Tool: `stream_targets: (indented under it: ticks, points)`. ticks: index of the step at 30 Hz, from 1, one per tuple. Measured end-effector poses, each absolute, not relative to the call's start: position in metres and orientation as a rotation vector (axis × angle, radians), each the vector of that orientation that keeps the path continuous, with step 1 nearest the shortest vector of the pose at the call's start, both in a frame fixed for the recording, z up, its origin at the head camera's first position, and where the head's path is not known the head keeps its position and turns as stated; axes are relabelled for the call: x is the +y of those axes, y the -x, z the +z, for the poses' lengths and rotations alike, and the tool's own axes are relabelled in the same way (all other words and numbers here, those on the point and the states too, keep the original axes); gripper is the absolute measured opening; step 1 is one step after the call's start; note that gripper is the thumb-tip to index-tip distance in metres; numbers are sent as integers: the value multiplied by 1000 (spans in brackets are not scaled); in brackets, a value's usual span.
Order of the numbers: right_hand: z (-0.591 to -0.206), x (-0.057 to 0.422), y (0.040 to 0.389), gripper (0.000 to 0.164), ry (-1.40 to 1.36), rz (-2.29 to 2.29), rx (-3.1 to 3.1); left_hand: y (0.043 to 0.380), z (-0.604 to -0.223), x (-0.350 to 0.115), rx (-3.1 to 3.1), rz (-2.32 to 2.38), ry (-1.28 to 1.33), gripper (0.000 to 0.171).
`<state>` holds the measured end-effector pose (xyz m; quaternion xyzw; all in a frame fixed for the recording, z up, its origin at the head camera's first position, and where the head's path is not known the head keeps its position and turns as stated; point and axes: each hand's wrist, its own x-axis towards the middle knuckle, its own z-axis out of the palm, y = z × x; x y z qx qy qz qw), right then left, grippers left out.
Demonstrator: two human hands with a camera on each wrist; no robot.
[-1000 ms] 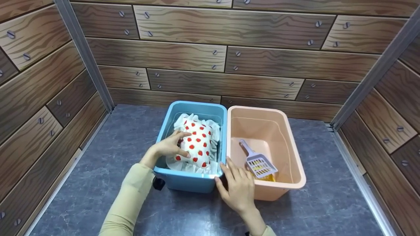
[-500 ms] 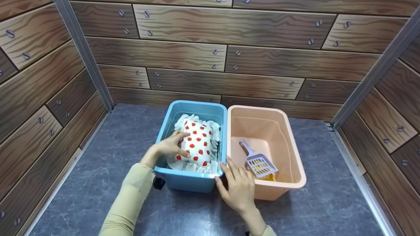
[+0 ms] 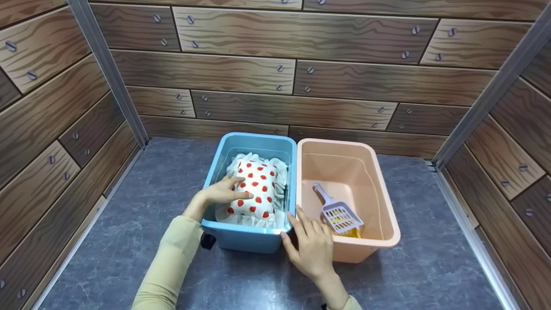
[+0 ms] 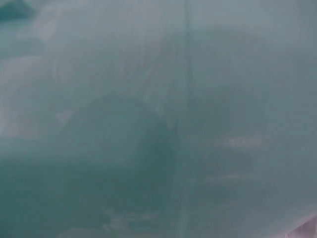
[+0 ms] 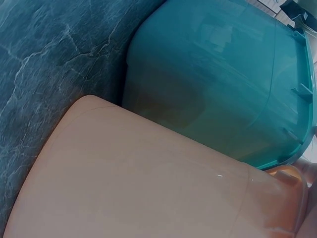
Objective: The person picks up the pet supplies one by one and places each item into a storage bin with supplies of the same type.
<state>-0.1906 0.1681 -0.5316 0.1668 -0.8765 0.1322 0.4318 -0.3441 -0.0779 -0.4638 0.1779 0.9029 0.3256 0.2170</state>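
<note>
A small white pillow (image 3: 254, 189) with red strawberries and a ruffled edge lies in the blue bin (image 3: 258, 137). My left hand (image 3: 221, 190) reaches over the bin's left rim and grips the pillow's left side between thumb and fingers; some fingertips are hidden. My right hand (image 3: 312, 245) rests with fairly straight fingers at the front, where the blue bin and the peach bin (image 3: 389, 206) meet. The left wrist view is filled by the blurred blue bin wall (image 4: 208, 99). In the right wrist view, the outsides of the blue bin (image 5: 213, 74) and peach bin (image 5: 133, 173) show.
Inside the peach bin lies a lilac slotted scoop (image 3: 340, 215), with a yellow thing (image 3: 353, 233) partly under it. A dark marbled surface (image 3: 434, 241) lies under the bins. Wood-patterned walls (image 3: 301, 38) with grey metal corner posts (image 3: 107, 73) stand on three sides.
My left thumb and forefinger have drawn closer together on the pillow. The pillow has shifted slightly to the left inside the bin. My right hand and both bins have stayed in place.
</note>
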Motion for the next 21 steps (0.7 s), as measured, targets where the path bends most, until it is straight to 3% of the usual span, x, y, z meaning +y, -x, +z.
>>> stream_targets:
  ticks: [21]
  points:
    - [-532, 169, 191, 52, -420, 338, -2190, 334, -454, -86, 2517, 907, -519, 83]
